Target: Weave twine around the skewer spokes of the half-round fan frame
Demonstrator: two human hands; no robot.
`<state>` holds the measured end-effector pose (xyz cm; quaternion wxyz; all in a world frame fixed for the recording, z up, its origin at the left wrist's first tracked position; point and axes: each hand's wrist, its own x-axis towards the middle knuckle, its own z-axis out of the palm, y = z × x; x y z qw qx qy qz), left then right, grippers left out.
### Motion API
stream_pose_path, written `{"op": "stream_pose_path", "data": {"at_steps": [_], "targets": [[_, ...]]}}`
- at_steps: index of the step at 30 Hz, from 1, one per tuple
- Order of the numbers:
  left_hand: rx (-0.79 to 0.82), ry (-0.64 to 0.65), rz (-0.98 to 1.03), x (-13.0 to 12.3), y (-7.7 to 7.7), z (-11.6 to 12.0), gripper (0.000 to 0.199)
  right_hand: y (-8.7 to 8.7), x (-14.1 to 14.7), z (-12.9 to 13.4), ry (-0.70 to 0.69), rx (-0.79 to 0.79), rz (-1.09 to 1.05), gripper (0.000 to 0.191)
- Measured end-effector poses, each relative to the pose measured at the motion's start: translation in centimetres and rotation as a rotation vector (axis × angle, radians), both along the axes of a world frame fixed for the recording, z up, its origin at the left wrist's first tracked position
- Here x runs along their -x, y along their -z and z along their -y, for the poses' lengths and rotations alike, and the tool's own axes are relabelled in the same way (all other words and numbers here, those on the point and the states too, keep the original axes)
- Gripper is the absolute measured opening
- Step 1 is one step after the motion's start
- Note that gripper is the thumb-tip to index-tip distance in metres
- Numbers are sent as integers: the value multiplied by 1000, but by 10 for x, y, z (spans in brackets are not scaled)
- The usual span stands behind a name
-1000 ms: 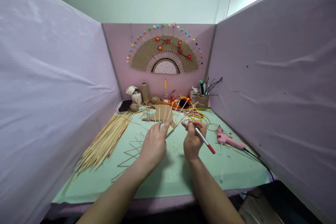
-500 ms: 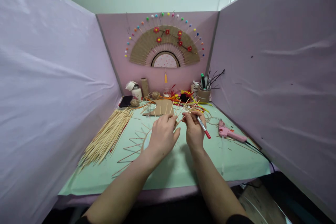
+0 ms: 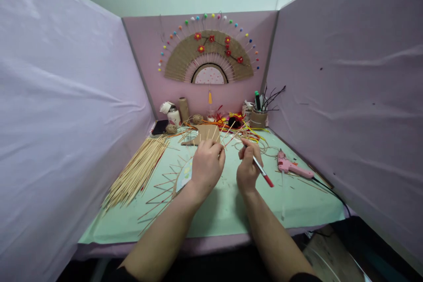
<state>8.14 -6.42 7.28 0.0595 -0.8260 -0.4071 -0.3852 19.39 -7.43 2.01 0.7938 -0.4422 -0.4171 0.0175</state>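
My left hand [image 3: 209, 161] is closed over the edge of a half-round piece [image 3: 184, 176] with thin sticks fanning out from it; its fingertips pinch near the sticks, and the hand covers much of the piece. Zigzag reddish sticks [image 3: 158, 200] stick out on its left side. My right hand [image 3: 248, 165] holds a silver pencil with a red end [image 3: 263, 172], its tip pointing up and left toward the sticks. The right hand is apart from the left one.
A pile of bamboo sticks [image 3: 137, 172] lies at the left. A pink glue gun [image 3: 292, 166] with a black cord is at the right. Behind are cut cardboard [image 3: 207, 132], a phone [image 3: 160, 127], jars, twine and coloured strips. A decorated fan [image 3: 209, 53] hangs on the back panel.
My right hand has moved away from my left hand, slightly right and down, with the pencil. The half-round piece shows more, as my left fingers have drawn closer together.
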Motion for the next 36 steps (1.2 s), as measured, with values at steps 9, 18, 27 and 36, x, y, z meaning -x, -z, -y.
{"op": "stream_pose_path", "data": {"at_steps": [9, 18, 27, 36], "targets": [[-3, 10, 19, 1, 2, 2, 16, 8, 12, 3, -30, -136, 152, 6], [9, 20, 28, 1, 3, 5, 16, 7, 12, 2, -34, -126, 209, 6], [22, 25, 30, 0, 3, 6, 17, 7, 13, 1, -51, -145, 200, 7], [13, 26, 30, -1, 4, 5, 16, 7, 14, 1, -24, -120, 209, 7]]}}
